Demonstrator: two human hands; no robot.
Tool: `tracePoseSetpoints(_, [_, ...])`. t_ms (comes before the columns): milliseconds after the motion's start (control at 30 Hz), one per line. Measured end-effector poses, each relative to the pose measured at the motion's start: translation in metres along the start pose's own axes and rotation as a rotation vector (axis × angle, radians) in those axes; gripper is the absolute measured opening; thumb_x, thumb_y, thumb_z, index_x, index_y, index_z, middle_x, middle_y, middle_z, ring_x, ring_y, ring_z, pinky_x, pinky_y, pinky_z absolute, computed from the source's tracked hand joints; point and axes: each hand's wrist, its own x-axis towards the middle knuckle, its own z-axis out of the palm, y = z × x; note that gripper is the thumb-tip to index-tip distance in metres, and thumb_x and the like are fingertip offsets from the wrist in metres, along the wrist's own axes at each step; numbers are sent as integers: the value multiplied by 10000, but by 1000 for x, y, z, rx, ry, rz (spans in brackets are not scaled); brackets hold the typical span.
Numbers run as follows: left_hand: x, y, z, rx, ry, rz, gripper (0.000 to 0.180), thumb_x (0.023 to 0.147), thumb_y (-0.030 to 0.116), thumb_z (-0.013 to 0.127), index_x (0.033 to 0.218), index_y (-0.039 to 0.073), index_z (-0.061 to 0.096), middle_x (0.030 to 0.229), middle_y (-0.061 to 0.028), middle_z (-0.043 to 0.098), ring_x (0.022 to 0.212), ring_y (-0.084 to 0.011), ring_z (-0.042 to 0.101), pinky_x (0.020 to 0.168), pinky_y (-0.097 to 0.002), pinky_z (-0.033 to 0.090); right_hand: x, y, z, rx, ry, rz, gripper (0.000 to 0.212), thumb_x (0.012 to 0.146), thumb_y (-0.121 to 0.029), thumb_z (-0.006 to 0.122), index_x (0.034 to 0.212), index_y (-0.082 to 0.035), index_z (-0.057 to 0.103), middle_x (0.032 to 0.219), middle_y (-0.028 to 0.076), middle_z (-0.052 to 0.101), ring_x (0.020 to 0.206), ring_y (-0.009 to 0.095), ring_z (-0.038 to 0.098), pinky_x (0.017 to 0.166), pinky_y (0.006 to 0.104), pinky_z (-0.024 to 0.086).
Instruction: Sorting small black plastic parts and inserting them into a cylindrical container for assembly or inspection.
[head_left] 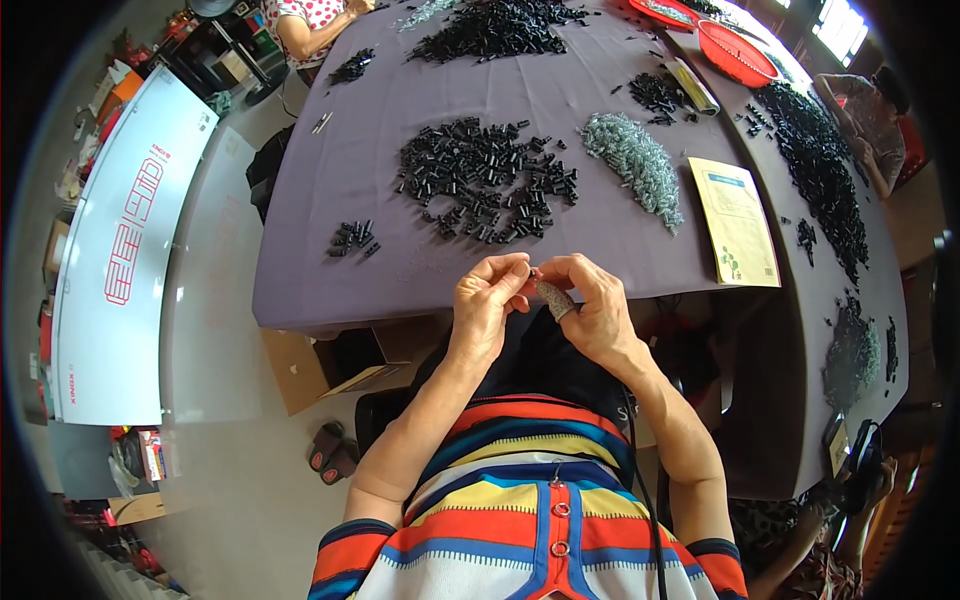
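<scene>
My left hand (484, 308) and my right hand (598, 318) meet just off the table's near edge, fingertips nearly touching. Between the left thumb and forefinger a small dark piece (532, 272) is pinched; its exact shape is too small to tell. The right fingers are closed against the same spot, and whatever they hold is hidden. A grey speckled sleeve (555, 300) covers one right finger. Beyond the hands lies a spread heap of short black tubes (470, 165), with a smaller group of black tubes (353, 238) to its left. Small clear-grey pieces (635, 165) form a pile on the right.
A purple-grey cloth (340, 190) covers the table. A yellow paper envelope (733, 225) lies at the right, near a red basket (737, 55). More black pieces (490, 30) are heaped at the far side. Other people sit around the tables. An open cardboard box (300, 370) stands below.
</scene>
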Motion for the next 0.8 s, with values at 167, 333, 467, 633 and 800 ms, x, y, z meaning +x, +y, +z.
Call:
tracePoseSetpoints(167, [-1,-5,-4,-65,-52,-40,128,880,85,660,994,28,647,794,-29,657,631,-82,589,550,-200,469,-2,3,5,-75,22,-33,357,638,105,606,964,-34,565,857,122,626,802,324,629,685,388,512])
tracePoseSetpoints(333, [-5,-4,-3,-48,-17,-59,110,878,85,664,967,24,643,761,-21,635,598,-77,568,552,-208,476,1,-2,1,-195,-10,-94,306,693,116,621,967,-16,589,844,125,640,777,289,652,678,363,522])
tracePoseSetpoints(467, [-4,2,-7,58,-57,-26,95,879,71,655,956,17,644,747,-24,628,591,-80,572,541,-215,478,3,1,1,-181,-45,-99,295,700,104,625,967,-17,592,854,124,646,782,293,655,673,363,525])
tracePoseSetpoints(633, [-6,2,-18,27,-65,-41,80,886,60,632,945,9,649,753,-35,633,597,-90,578,532,-223,477,7,4,8,3,-137,96,266,708,23,665,957,-30,589,834,126,647,793,297,659,685,373,525])
tracePoseSetpoints(800, [-5,12,-30,-193,-57,-74,97,903,68,591,960,17,650,791,-55,634,633,-125,577,611,-285,483,30,7,14,12,-216,54,207,754,-57,700,939,-25,611,816,119,654,745,256,658,656,347,517])
